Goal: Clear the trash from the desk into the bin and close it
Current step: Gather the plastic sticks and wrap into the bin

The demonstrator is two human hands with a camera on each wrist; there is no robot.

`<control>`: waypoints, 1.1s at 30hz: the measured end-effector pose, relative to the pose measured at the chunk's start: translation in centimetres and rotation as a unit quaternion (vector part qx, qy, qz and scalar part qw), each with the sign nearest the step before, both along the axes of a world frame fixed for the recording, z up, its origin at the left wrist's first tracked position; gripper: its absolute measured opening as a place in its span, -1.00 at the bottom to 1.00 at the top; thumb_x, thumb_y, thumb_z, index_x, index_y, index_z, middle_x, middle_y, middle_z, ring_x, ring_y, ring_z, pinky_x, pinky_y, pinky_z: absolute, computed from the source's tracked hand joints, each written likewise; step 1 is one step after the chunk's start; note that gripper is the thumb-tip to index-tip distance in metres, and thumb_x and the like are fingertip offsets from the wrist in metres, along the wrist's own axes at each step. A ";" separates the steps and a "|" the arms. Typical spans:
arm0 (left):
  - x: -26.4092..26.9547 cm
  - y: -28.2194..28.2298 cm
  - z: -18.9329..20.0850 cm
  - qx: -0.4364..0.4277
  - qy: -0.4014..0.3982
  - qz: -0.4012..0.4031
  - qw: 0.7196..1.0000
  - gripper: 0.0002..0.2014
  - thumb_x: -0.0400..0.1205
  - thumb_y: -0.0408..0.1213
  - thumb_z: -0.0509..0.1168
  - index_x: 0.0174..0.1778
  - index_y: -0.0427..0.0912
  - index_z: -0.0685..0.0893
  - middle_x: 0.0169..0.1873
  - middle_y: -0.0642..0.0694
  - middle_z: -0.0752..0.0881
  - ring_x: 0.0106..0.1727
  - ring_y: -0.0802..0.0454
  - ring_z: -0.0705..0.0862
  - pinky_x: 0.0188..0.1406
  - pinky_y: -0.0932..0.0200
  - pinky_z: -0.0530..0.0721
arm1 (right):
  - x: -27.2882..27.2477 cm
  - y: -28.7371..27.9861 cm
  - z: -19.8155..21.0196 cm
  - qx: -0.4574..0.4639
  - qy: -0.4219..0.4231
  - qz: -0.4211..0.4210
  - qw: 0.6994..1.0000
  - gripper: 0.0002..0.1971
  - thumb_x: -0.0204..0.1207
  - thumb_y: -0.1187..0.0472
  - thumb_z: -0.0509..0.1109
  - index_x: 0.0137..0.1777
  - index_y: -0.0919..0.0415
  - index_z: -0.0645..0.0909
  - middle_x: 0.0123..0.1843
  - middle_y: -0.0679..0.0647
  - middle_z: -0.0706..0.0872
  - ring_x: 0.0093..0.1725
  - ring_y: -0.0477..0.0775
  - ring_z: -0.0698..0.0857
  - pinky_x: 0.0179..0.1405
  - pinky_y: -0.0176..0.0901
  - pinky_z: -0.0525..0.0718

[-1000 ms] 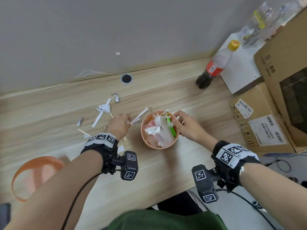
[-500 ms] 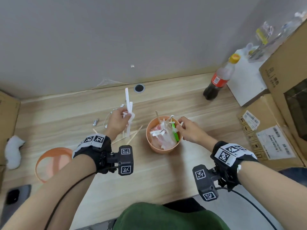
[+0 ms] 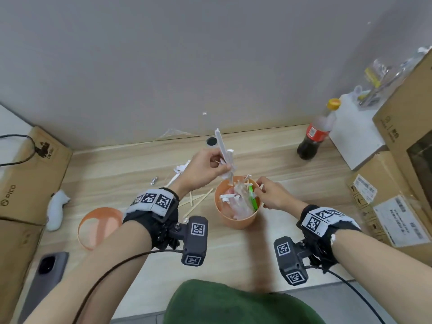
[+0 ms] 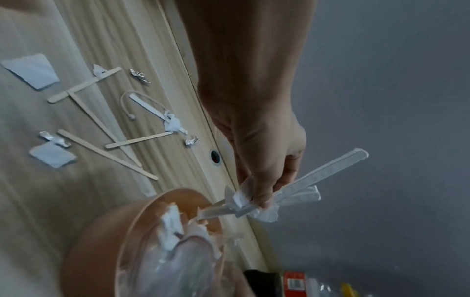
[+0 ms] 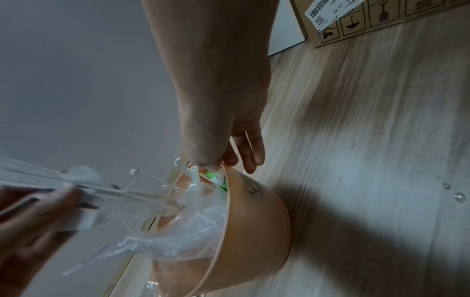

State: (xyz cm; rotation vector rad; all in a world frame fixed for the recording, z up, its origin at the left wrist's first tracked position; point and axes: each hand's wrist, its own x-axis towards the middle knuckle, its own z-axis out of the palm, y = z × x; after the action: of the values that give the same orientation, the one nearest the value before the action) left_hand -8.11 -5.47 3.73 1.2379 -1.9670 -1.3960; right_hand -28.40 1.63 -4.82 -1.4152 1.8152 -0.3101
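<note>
The small orange bin (image 3: 236, 224) stands mid-desk, stuffed with clear plastic, white scraps and a green piece. My left hand (image 3: 210, 169) grips a bundle of white plastic strips (image 3: 224, 150) and crumpled paper just above the bin's left rim; the same strips (image 4: 318, 180) show in the left wrist view. My right hand (image 3: 268, 195) pinches the bin's right rim, thumb inside and fingers (image 5: 251, 158) outside the wall (image 5: 259, 221). The orange lid (image 3: 100, 228) lies at the left. Wooden sticks (image 4: 101, 124), foil bits (image 4: 140, 75) and paper pieces (image 4: 33, 70) lie on the desk.
A cola bottle (image 3: 315, 134) stands at the back right beside cardboard boxes (image 3: 385, 199). Another box (image 3: 25, 178) lines the left edge, with a white object (image 3: 56, 206) and a phone (image 3: 46, 274) near it. A cable hole (image 3: 211, 141) sits by the wall.
My left hand lifted the white strips off the desk and carried them right, to just above the bin. The right hand stayed on the bin's rim.
</note>
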 end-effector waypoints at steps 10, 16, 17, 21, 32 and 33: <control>-0.1 0.8 -5.3 -0.089 -0.199 0.000 0.976 -0.93 0.53 -0.35 0.37 -0.20 -0.20 0.78 -0.24 -0.10 0.77 -0.16 -0.05 0.71 -0.04 -0.14 0.68 | -0.4 0.2 -0.4 0.005 -0.021 0.002 1.000 -0.93 0.64 0.16 0.19 0.05 0.13 0.44 -0.29 0.11 0.67 -0.49 0.02 0.65 -0.50 -0.21 0.55; -0.5 0.0 -2.8 -0.056 -0.199 -0.019 0.978 -0.68 0.44 -0.33 0.53 0.01 -0.05 0.57 -0.06 -0.01 0.78 -0.31 0.30 0.59 -0.22 0.29 0.53 | -0.7 0.1 -0.3 0.017 -0.017 0.017 1.000 -0.89 0.63 0.16 0.20 0.08 0.13 0.46 -0.34 0.05 0.68 -0.51 -0.05 0.63 -0.48 -0.23 0.53; -0.7 0.0 -2.5 -0.022 -0.195 -0.019 0.980 -0.62 0.41 -0.30 0.56 0.03 -0.05 0.54 -0.05 -0.01 0.77 -0.30 0.27 0.60 -0.19 0.26 0.57 | -0.7 0.0 -0.2 0.017 -0.016 0.018 1.000 -0.89 0.63 0.16 0.20 0.09 0.14 0.46 -0.37 0.02 0.66 -0.52 -0.07 0.62 -0.51 -0.26 0.49; -1.2 0.6 -2.0 0.127 -0.181 -0.082 0.972 -0.34 0.43 -0.30 0.57 0.37 -0.07 0.39 0.07 -0.01 0.63 0.01 0.06 0.67 0.00 0.16 0.68 | -0.7 -0.2 0.0 0.022 -0.021 0.027 0.999 -0.89 0.63 0.17 0.20 0.09 0.15 0.46 -0.35 -0.03 0.61 -0.52 -0.09 0.61 -0.62 -0.38 0.44; -2.8 -1.0 -1.5 -0.032 -0.151 -0.054 0.987 -0.39 0.61 -0.15 0.34 0.57 0.17 0.28 0.30 -0.05 0.43 0.08 0.02 0.60 0.13 0.16 0.53 | -1.1 -0.6 0.4 0.036 -0.034 0.046 0.998 -0.83 0.62 0.15 0.24 0.16 0.15 0.48 -0.29 -0.01 0.61 -0.46 -0.08 0.64 -0.59 -0.40 0.47; -3.4 -1.2 -1.5 -0.051 -0.146 -0.069 0.986 -0.38 0.61 -0.14 0.34 0.58 0.20 0.26 0.35 -0.03 0.41 0.19 0.05 0.55 0.20 0.15 0.50 | -1.1 -0.5 0.5 0.036 -0.035 0.046 0.998 -0.85 0.62 0.14 0.24 0.14 0.13 0.46 -0.27 -0.01 0.61 -0.45 -0.08 0.64 -0.58 -0.39 0.47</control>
State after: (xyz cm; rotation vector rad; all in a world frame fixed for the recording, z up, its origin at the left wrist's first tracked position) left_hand -11.53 -6.64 2.20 1.3419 -2.3314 -1.2130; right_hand -29.51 1.09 -4.36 -1.4160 1.6820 -0.2409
